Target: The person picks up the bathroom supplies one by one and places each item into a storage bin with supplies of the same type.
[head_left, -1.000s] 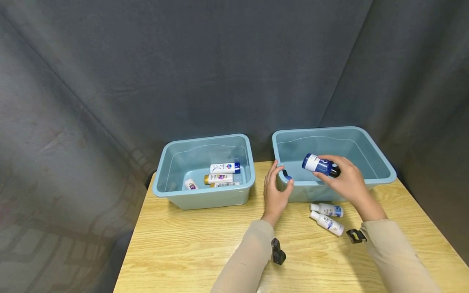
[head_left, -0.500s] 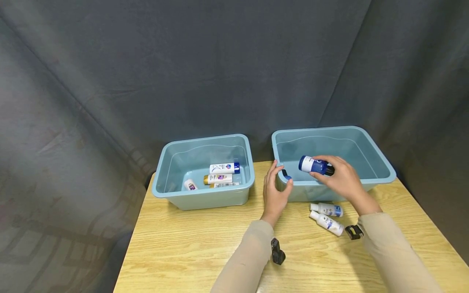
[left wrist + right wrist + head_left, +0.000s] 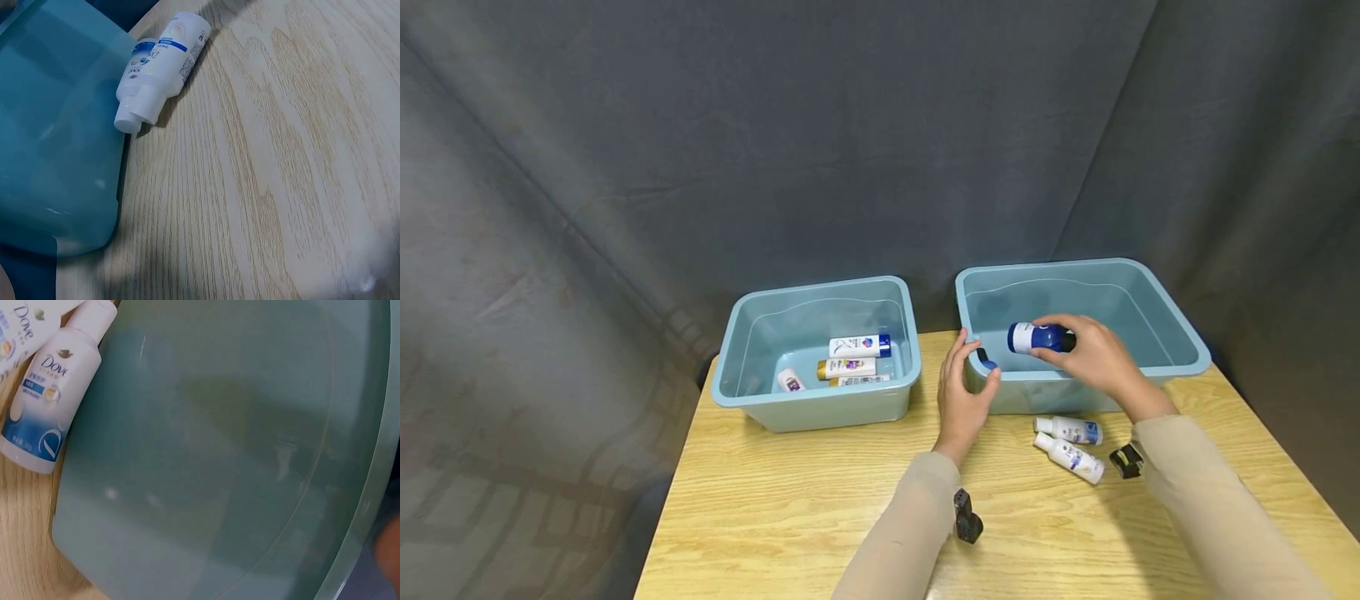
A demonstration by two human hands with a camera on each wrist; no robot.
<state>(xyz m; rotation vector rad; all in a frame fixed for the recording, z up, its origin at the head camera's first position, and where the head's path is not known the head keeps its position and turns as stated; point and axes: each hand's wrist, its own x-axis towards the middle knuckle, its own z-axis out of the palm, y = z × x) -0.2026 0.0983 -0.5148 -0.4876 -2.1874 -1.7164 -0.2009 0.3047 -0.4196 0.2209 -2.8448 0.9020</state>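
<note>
The right hand (image 3: 1093, 354) has its thumb and fingers pinched round the dark end of a blue bottle (image 3: 1039, 337). The bottle lies sideways in the air over the right bin (image 3: 1197, 367), near its front edge. I can't tell how high up it is. Since it is held by one end, I think the other end could dip and slip out if the pinch gets loose. It might also bang the front edge if it goes too low there.

The left hand (image 3: 964, 400) isn't holding a bottle. Its fingers are spread loosely round the front left corner of that bin, and I can't tell how hard they press, if at all. If the bin is bumped with nothing steadying it, it could slide. A little black and blue thing (image 3: 990, 363) shows by that corner, partly hidden. A bottle dropped there might hit it.

Just in front of the bin, two white bottles (image 3: 1070, 430) (image 3: 1070, 458) lie on the wooden table (image 3: 805, 508), close together. A black gadget (image 3: 1126, 461) at the right wrist is near them, so a low arm could knock them and make them roll.

The left bin (image 3: 820, 410) has four bottles (image 3: 852, 367) inside, well away from the pinch.
</note>
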